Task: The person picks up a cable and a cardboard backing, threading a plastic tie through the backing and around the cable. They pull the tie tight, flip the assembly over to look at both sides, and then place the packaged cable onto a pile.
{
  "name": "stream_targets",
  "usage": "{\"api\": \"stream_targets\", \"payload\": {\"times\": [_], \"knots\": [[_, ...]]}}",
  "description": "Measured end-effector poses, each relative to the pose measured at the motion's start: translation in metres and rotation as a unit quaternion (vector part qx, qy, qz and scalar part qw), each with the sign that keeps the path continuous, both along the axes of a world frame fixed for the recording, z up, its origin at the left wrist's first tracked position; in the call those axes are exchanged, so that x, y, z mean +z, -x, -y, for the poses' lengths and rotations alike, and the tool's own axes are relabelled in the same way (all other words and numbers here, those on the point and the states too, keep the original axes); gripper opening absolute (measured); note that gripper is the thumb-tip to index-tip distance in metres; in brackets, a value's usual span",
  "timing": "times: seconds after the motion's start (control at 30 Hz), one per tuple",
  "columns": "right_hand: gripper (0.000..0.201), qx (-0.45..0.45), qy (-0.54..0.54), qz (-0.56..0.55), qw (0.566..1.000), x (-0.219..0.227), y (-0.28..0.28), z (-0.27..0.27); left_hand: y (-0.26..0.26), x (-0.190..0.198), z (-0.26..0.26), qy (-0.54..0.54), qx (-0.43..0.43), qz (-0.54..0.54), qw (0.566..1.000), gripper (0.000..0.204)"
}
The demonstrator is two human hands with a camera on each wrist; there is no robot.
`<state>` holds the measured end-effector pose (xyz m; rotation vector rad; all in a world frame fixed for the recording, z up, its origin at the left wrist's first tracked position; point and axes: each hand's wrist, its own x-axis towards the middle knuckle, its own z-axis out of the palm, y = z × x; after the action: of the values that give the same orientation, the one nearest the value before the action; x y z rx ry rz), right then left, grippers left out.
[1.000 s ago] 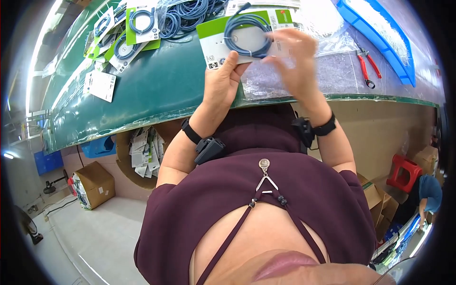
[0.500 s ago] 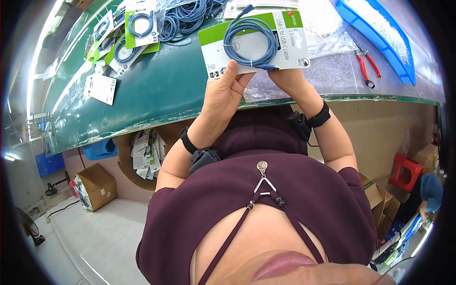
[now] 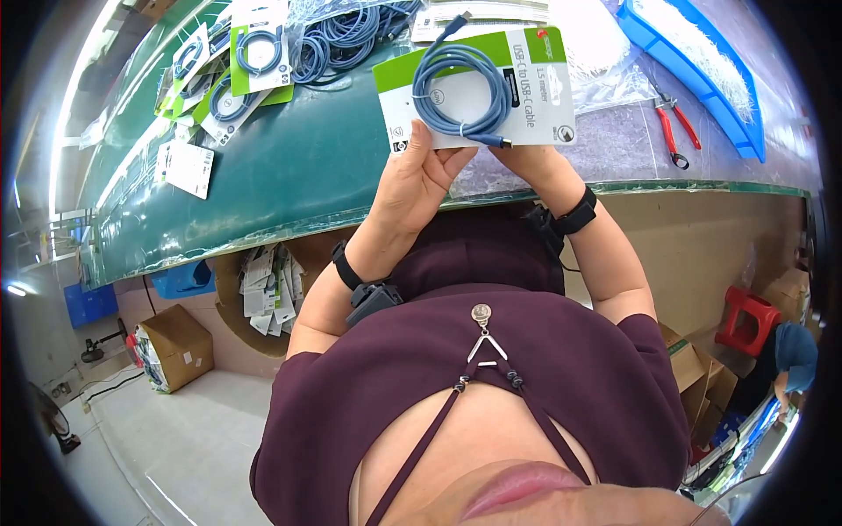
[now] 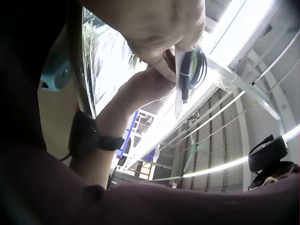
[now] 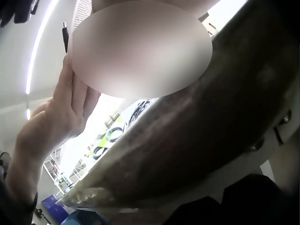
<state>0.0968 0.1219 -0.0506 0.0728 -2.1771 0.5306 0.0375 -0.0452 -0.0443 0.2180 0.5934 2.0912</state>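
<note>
In the head view a green and white retail card faces up, printed "USB-C to USB-C cable". On its front lies a coiled blue USB cable, with one plug past the top edge and the other near the bottom edge. My left hand pinches the card's lower left edge, thumb in front. Behind the lower right part is my right hand, its fingers hidden; I cannot tell how they lie. The left wrist view has the card and cable edge-on beside the left hand.
Carded cables pile at the back left, beside loose blue cable coils. A single card lies nearer. At right are red-handled pliers and a blue tray of thin white strips. The table edge runs close by.
My right hand, blurred at the card's right side a second ago, has gone behind its lower right part. The card has shifted slightly right, still in my left hand.
</note>
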Motion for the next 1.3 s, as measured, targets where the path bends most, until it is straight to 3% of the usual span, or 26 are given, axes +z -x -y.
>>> {"api": "stream_targets", "payload": {"times": [0.1,0.17,0.23,0.27,0.3,0.33,0.37,0.43,0.47,0.5,0.57,0.6,0.67,0.7,0.8,0.9,0.93,0.97,1.0,1.03,1.07,1.13,1.3], "knots": [[0.032,-0.016,-0.023,-0.012,1.0,-0.01,-0.001,0.009,0.003,-0.008,0.0,0.015,0.002,-0.014,1.0,0.039],[0.031,0.026,0.053,0.014,0.998,-0.015,0.0,0.009,0.007,-0.007,-0.002,0.018,-0.001,-0.027,0.999,0.039],[0.031,0.053,0.076,0.009,0.996,-0.008,0.007,0.009,0.019,0.007,-0.01,0.019,0.082,-0.082,0.993,0.037],[0.027,0.121,0.287,0.018,0.95,-0.004,0.003,0.016,0.025,0.015,-0.012,0.016,0.129,-0.11,0.985,0.035],[0.023,0.186,0.482,0.031,0.856,0.004,0.0,0.024,0.029,0.017,-0.014,0.008,0.137,-0.12,0.983,0.035],[0.02,0.239,0.655,0.048,0.716,0.008,0.0,0.027,0.03,0.012,-0.014,0.023,0.129,-0.148,0.98,0.035],[0.02,0.243,0.652,0.043,0.717,0.01,0.003,0.025,0.028,0.01,-0.016,0.041,0.117,-0.175,0.977,0.034],[0.016,0.28,0.759,-0.01,0.588,0.008,0.004,0.017,0.029,0.008,-0.014,0.06,0.096,-0.206,0.972,0.034],[0.017,0.296,0.804,-0.037,0.515,0.006,0.004,0.013,0.028,0.014,-0.011,0.029,0.066,-0.155,0.985,0.034],[0.017,0.297,0.804,-0.044,0.513,0.006,0.001,0.007,0.028,0.02,-0.006,0.0,0.035,-0.103,0.994,0.034],[0.022,0.25,0.763,0.004,0.596,0.007,-0.008,-0.006,0.037,0.026,0.003,-0.025,0.008,-0.049,0.998,0.033],[0.025,0.224,0.739,0.034,0.634,0.007,-0.012,-0.01,0.047,0.027,0.007,0.013,-0.005,-0.107,0.994,0.034],[0.025,0.224,0.725,0.072,0.647,0.006,-0.019,-0.014,0.065,0.027,0.012,0.086,-0.028,-0.22,0.971,0.035],[0.024,0.224,0.708,0.104,0.661,0.006,-0.022,-0.016,0.072,0.025,0.011,0.088,-0.025,-0.216,0.972,0.035],[0.026,0.22,0.683,0.154,0.679,0.004,-0.025,-0.018,0.087,0.019,0.006,0.208,-0.133,-0.287,0.926,0.034],[0.029,0.215,0.661,0.187,0.694,0.007,-0.025,-0.017,0.077,0.011,0.002,0.266,-0.108,-0.355,0.89,0.032],[0.03,0.147,0.648,0.167,0.728,0.007,-0.02,-0.01,0.074,0.009,-0.001,0.294,-0.095,-0.391,0.867,0.031],[0.032,0.078,0.632,0.144,0.758,0.011,-0.015,-0.001,0.069,0.003,-0.005,0.294,-0.098,-0.391,0.866,0.031],[0.034,0.008,0.611,0.121,0.782,0.013,-0.012,0.006,0.061,-0.005,-0.011,0.259,-0.052,-0.352,0.898,0.03],[0.034,0.005,0.613,0.12,0.781,0.011,-0.011,0.008,0.053,-0.011,-0.016,0.223,-0.005,-0.311,0.924,0.028],[0.036,-0.003,0.547,0.116,0.829,0.007,-0.009,0.01,0.049,-0.015,-0.019,0.185,0.043,-0.268,0.945,0.026],[0.042,-0.021,0.406,0.105,0.907,0.001,-0.006,0.01,0.043,-0.013,-0.016,0.207,0.027,-0.275,0.939,0.025],[0.043,-0.061,0.279,0.15,0.946,0.006,-0.008,-0.002,0.031,-0.006,-0.004,0.277,-0.027,-0.317,0.907,0.021]]}}
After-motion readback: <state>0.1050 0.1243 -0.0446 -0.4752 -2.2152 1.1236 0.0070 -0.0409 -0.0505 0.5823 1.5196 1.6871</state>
